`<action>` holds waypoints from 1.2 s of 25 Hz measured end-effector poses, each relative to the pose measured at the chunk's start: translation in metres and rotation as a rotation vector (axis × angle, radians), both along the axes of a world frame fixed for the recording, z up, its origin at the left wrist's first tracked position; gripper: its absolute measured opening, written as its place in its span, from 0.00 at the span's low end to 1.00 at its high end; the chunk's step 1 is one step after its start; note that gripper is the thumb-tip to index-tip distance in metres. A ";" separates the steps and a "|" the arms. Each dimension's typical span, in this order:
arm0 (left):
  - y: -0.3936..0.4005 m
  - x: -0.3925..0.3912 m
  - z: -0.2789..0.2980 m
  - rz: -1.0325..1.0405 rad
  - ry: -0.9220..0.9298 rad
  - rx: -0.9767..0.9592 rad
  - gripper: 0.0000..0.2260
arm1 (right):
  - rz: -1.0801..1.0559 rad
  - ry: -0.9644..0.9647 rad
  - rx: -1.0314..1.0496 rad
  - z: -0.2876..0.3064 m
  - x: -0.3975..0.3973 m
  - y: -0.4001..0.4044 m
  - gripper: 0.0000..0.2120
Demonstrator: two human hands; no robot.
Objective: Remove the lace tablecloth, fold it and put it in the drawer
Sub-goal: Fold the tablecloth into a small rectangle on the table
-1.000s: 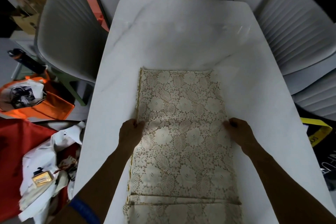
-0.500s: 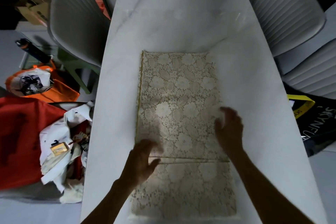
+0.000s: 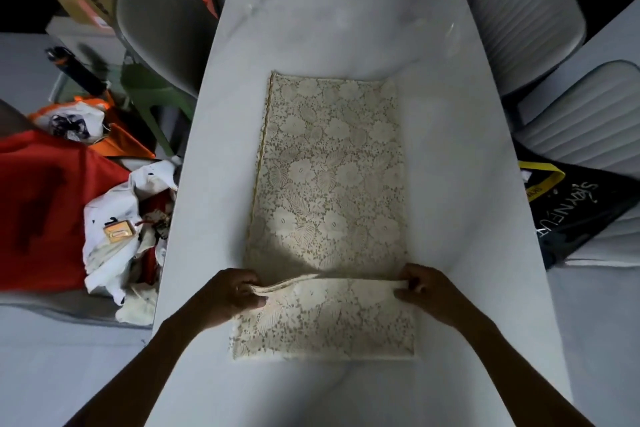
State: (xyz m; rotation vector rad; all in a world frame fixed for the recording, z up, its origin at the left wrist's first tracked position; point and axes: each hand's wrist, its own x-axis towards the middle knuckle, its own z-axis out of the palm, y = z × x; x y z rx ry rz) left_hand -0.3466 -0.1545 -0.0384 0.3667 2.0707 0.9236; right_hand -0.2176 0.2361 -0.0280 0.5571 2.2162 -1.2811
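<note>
The cream lace tablecloth [image 3: 329, 177] lies folded into a long strip down the middle of the white table [image 3: 467, 218]. Its near end is doubled back over itself, making a flap with a raised edge. My left hand [image 3: 232, 295] pinches the left corner of that flap's edge. My right hand [image 3: 426, 291] pinches the right corner. Both corners are lifted slightly off the layer beneath. No drawer is in view.
Grey chairs stand at the far left [image 3: 159, 10] and far right [image 3: 526, 10] of the table, a white one [image 3: 588, 121] at the right. On the floor to the left lie red cloth [image 3: 45, 204], white clothes [image 3: 114, 229] and an orange bag [image 3: 121, 139]. A black bag [image 3: 575, 211] sits at the right.
My hands left the strip's side edges, slid toward me and took hold of the near flap's two corners. The view tilted so the near end of the cloth shows.
</note>
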 end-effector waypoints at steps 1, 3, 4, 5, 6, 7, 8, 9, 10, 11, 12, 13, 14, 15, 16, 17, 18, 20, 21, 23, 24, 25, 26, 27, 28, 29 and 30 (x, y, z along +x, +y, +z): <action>-0.006 0.005 0.004 -0.001 -0.033 0.033 0.13 | -0.058 -0.007 -0.103 0.006 0.007 0.001 0.09; -0.017 0.021 0.014 -0.140 -0.130 -0.014 0.13 | -0.115 -0.033 -0.354 0.018 0.030 -0.002 0.12; -0.022 0.032 0.020 -0.241 -0.215 -0.052 0.13 | -0.131 -0.074 -0.475 0.023 0.043 -0.003 0.13; -0.027 0.043 0.024 -0.300 -0.311 -0.070 0.13 | -0.134 -0.119 -0.547 0.027 0.056 -0.004 0.14; -0.029 0.052 0.027 -0.275 -0.370 -0.069 0.14 | -0.129 -0.151 -0.549 0.029 0.067 -0.007 0.15; -0.030 0.062 0.028 -0.171 -0.363 -0.070 0.16 | -0.127 -0.165 -0.476 0.027 0.077 -0.012 0.14; -0.028 0.070 0.026 -0.017 -0.274 -0.093 0.15 | -0.129 -0.157 -0.346 0.023 0.083 -0.019 0.13; -0.025 0.078 0.021 0.134 -0.106 -0.164 0.15 | -0.134 -0.143 -0.197 0.015 0.086 -0.027 0.11; -0.019 0.088 0.017 0.253 0.060 -0.261 0.16 | -0.126 -0.136 -0.078 0.008 0.091 -0.038 0.10; -0.012 0.100 0.015 0.343 0.154 -0.340 0.20 | -0.076 -0.127 0.027 0.001 0.094 -0.051 0.11; -0.006 0.110 0.010 0.431 0.170 -0.366 0.22 | -0.006 -0.103 0.147 -0.007 0.099 -0.064 0.13; -0.003 0.118 0.005 0.530 0.137 -0.358 0.22 | 0.035 -0.082 0.273 -0.014 0.105 -0.074 0.16; -0.002 0.124 0.001 0.634 0.099 -0.332 0.20 | 0.005 -0.066 0.379 -0.018 0.110 -0.081 0.20; -0.003 0.130 -0.002 0.725 0.068 -0.298 0.16 | -0.084 -0.059 0.448 -0.020 0.116 -0.086 0.23; -0.006 0.135 -0.005 0.792 0.049 -0.262 0.12 | -0.205 -0.060 0.471 -0.021 0.120 -0.089 0.26; -0.009 0.139 -0.007 0.829 0.043 -0.239 0.09 | -0.322 -0.061 0.452 -0.021 0.122 -0.092 0.28; -0.013 0.143 -0.009 0.844 0.053 -0.224 0.07 | -0.423 -0.063 0.410 -0.021 0.122 -0.094 0.27; -0.017 0.150 -0.011 0.839 0.085 -0.217 0.05 | -0.526 -0.056 0.346 -0.020 0.121 -0.091 0.20; -0.018 0.152 -0.011 0.825 0.086 -0.231 0.06 | -0.527 -0.044 0.343 -0.020 0.119 -0.087 0.15; -0.018 0.155 -0.012 0.799 0.066 -0.264 0.07 | -0.495 -0.026 0.335 -0.022 0.119 -0.074 0.09; -0.017 0.156 -0.012 0.787 0.051 -0.273 0.07 | -0.473 -0.025 0.325 -0.024 0.119 -0.067 0.09; -0.017 0.158 -0.013 0.777 0.039 -0.276 0.07 | -0.450 -0.026 0.312 -0.025 0.119 -0.060 0.09; -0.016 0.158 -0.013 0.773 0.036 -0.279 0.06 | -0.431 -0.029 0.301 -0.026 0.119 -0.056 0.09; -0.015 0.158 -0.012 0.773 0.033 -0.282 0.05 | -0.421 -0.038 0.296 -0.027 0.119 -0.054 0.09; -0.015 0.158 -0.012 0.778 0.029 -0.280 0.05 | -0.418 -0.047 0.293 -0.028 0.119 -0.053 0.09; -0.015 0.158 -0.012 0.783 0.028 -0.281 0.05 | -0.424 -0.047 0.287 -0.028 0.120 -0.054 0.09; -0.014 0.159 -0.011 0.787 0.049 -0.287 0.05 | -0.436 -0.035 0.274 -0.028 0.121 -0.056 0.08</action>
